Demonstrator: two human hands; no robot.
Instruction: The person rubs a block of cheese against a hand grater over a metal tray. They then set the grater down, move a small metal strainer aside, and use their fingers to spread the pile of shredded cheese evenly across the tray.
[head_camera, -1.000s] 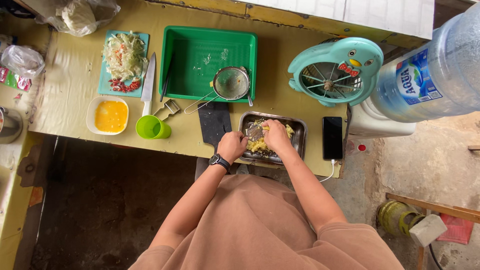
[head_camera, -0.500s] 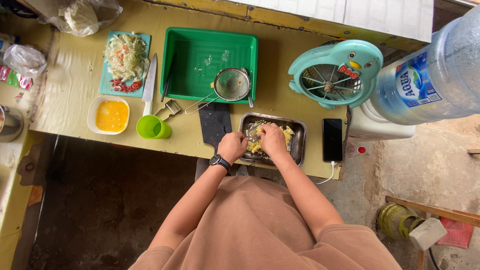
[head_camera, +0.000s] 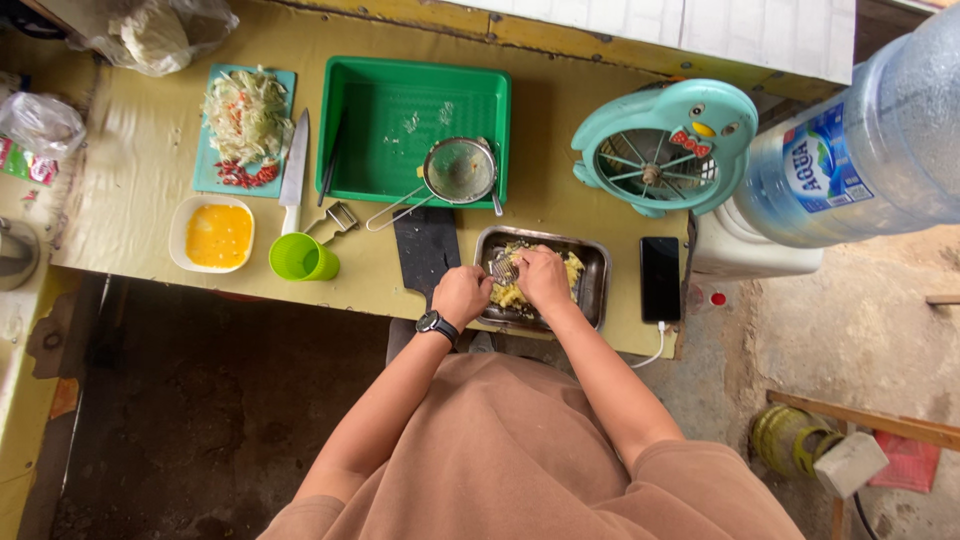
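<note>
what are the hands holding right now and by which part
The left hand grips a metal masher by its handle, head in the yellow food in the metal tray. The right hand presses into that food; whether it grips anything cannot be told.

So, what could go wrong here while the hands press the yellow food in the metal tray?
The metal tray sits near the table's front edge, so hard pressing by the left hand and right hand might tip or slide it off. The phone lies right beside it and could get splashed. The knife lies uncovered near the green cup.
</note>
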